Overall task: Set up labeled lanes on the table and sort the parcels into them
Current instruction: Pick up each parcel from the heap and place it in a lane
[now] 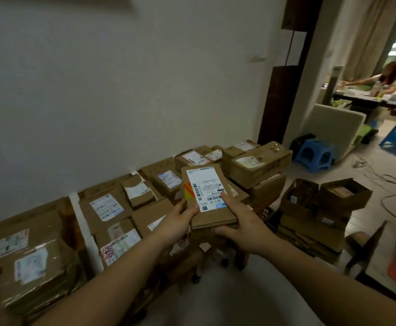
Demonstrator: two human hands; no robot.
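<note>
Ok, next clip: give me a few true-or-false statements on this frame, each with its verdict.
1. The left hand and the right hand both hold one parcel. True.
2. That parcel's label faces down. False: it faces up, toward the camera.
3. A white strip lies between boxes on the left. True.
4. The nearer blue stool stands on the boxes. False: it stands on the floor.
</note>
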